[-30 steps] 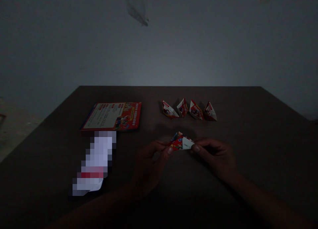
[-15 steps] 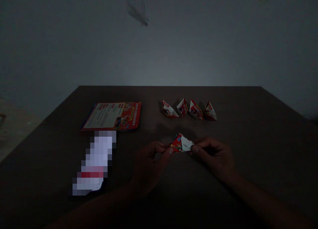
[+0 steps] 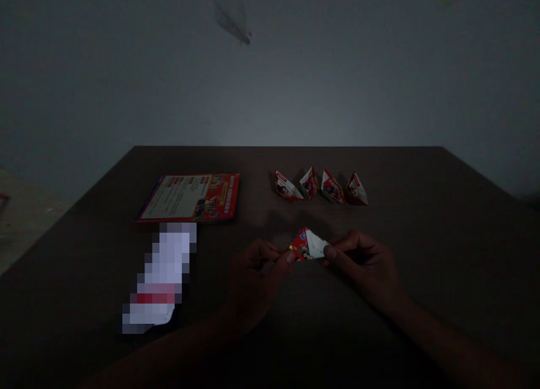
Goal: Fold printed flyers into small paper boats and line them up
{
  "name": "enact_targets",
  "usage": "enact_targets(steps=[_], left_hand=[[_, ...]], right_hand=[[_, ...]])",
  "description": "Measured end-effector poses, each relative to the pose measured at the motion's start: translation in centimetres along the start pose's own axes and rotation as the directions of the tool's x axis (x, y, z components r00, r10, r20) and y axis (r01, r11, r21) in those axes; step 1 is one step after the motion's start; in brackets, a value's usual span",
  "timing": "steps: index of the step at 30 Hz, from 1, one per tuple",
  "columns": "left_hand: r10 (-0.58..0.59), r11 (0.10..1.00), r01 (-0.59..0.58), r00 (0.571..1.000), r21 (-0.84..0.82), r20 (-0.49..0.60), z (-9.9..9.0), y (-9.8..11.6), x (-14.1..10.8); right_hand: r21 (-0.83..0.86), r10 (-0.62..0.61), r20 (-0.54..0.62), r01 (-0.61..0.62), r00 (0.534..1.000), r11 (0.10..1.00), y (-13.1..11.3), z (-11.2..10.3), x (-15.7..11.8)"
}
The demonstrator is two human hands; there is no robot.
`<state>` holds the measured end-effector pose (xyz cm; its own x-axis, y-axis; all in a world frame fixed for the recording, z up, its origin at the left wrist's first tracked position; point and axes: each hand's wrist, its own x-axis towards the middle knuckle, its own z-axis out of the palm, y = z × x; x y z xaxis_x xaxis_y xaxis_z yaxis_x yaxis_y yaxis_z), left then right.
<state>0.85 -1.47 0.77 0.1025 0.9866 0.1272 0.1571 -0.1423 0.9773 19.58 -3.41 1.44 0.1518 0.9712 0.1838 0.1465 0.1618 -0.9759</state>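
A small folded paper triangle [image 3: 307,245], red with print on its left half and white on its right, is held above the dark table. My left hand [image 3: 257,282] pinches its left corner between thumb and fingers. At the right corner, my right hand [image 3: 367,268] grips it the same way. Beyond the hands stand several folded red and white paper pieces in a row, among them one at the left end [image 3: 287,188] and one at the right end [image 3: 356,189].
A red printed booklet or stack of sheets [image 3: 189,198] lies at the left on the table [image 3: 405,175]. Nearer me is a blurred-out bright phone-like object [image 3: 162,276]. A pale wall rises behind the table, with something translucent [image 3: 231,12] at the top.
The paper triangle is tilted very slightly differently between my fingers. Both hands keep their hold and have hardly moved.
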Motion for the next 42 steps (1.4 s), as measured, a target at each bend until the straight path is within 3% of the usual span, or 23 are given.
enact_targets(steps=[4,8,12,17,24,29,32,42], left_hand=[[0.020,1.000,-0.020,1.000,0.013,0.016,-0.02,-0.33,-0.16],[-0.045,0.999,0.047,0.997,-0.025,0.065,-0.08,-0.47,-0.30],[-0.091,0.985,0.122,0.969,-0.121,0.231,-0.09,-0.40,-0.14],[-0.136,0.986,0.166,0.901,-0.036,0.411,-0.16,-0.08,0.23],[-0.181,0.974,0.223,0.879,-0.045,0.441,-0.19,-0.03,0.39],[-0.156,0.987,0.158,0.900,0.029,0.407,-0.16,0.10,0.31],[-0.127,0.992,0.125,0.889,0.034,0.440,-0.18,0.16,0.24],[-0.206,0.973,0.233,0.850,0.005,0.484,-0.09,-0.29,0.22]], right_hand=[[0.001,-0.014,-0.003,0.014,1.000,1.000,0.28,-0.07,-0.13],[-0.023,-0.019,0.009,0.019,1.000,1.000,0.43,-0.25,-0.20],[-0.004,-0.027,0.063,0.028,0.998,1.000,0.45,-0.23,-0.19],[0.030,-0.045,0.094,0.043,0.995,0.999,0.48,-0.12,-0.26],[0.069,0.013,0.106,-0.021,0.994,0.997,0.76,0.01,-0.39],[0.107,0.087,0.274,-0.120,0.958,0.987,0.72,0.35,-0.58],[0.067,0.123,0.331,-0.153,0.935,0.986,0.71,0.36,-0.65],[0.083,0.105,0.349,-0.143,0.931,0.986,0.83,-0.15,-0.87]])
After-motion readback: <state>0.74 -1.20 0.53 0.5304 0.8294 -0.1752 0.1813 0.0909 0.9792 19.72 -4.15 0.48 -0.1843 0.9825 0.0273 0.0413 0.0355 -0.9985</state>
